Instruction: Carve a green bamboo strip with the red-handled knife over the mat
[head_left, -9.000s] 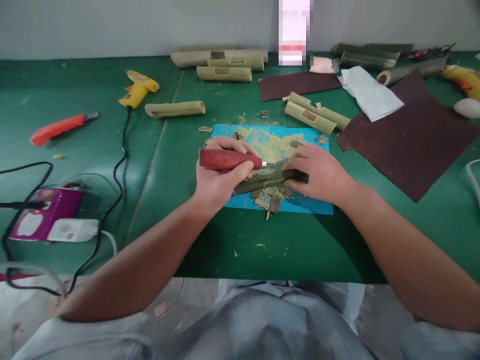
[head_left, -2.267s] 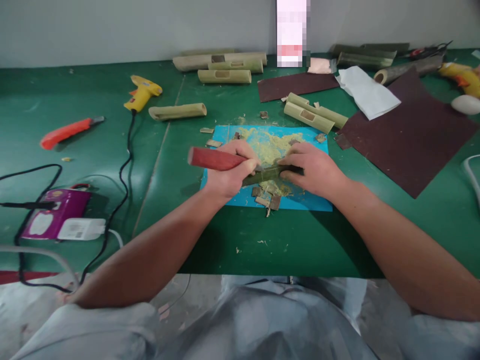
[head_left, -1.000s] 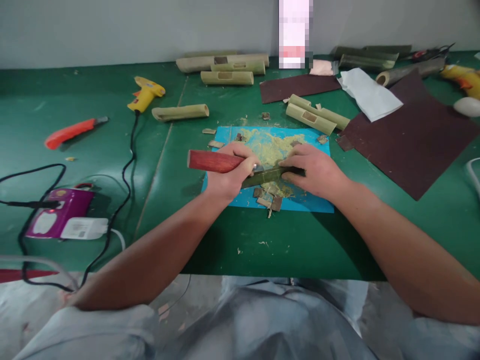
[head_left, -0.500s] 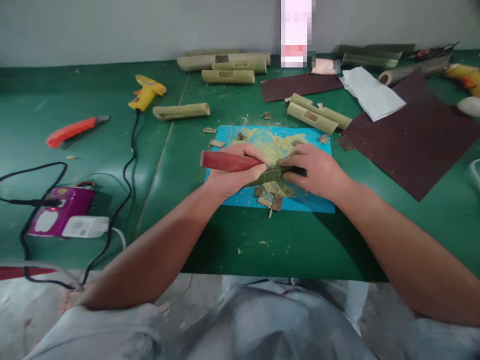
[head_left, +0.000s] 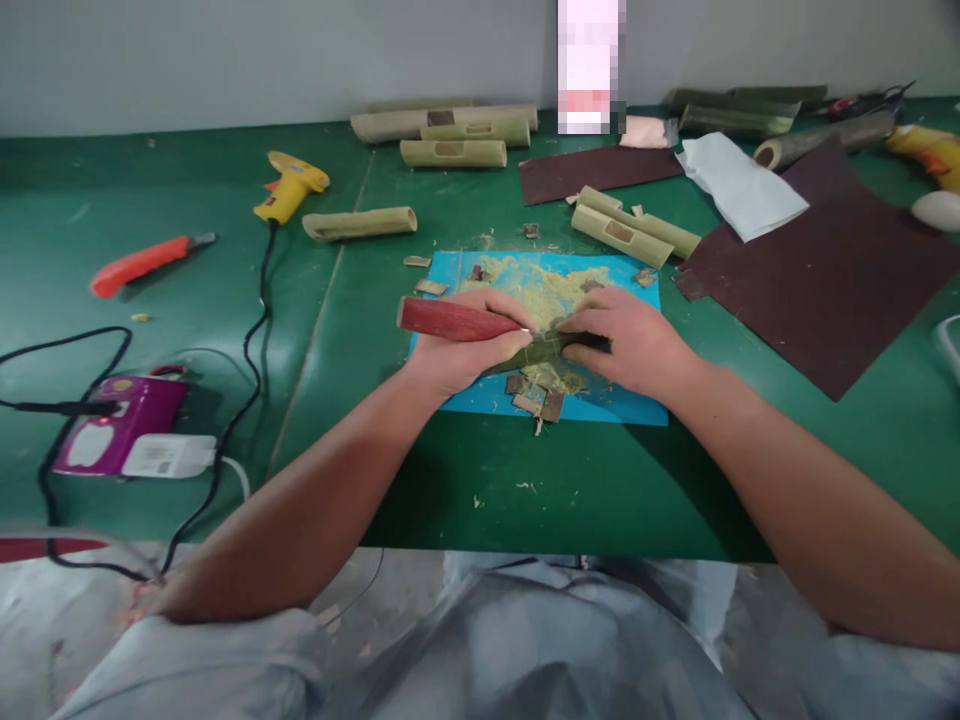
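Note:
My left hand (head_left: 469, 340) is closed round a carving tool with a thick red wooden handle (head_left: 454, 319). Its handle points left, and the short metal tip meets a dark green bamboo tube (head_left: 540, 350). Pale lines mark the tube's upper side near the tip. With bent fingers and thumb, my right hand (head_left: 634, 340) grips the tube's right end. The tube lies across a blue mat (head_left: 622, 405), partly hidden by both hands. Pale shavings (head_left: 544, 290) and small bamboo chips (head_left: 551, 405) are strewn around it.
Cut bamboo tubes (head_left: 454, 153) lie at the back, with others (head_left: 622, 232) beyond the mat. At left are a yellow glue gun (head_left: 289, 188), a red utility knife (head_left: 142, 266) and a purple power box (head_left: 124, 420) with cords. Brown sheets (head_left: 817, 290) lie to the right.
The view has shifted slightly. The red handle's free end has tipped up very slightly; both hands keep their hold on the tool and the bamboo tube.

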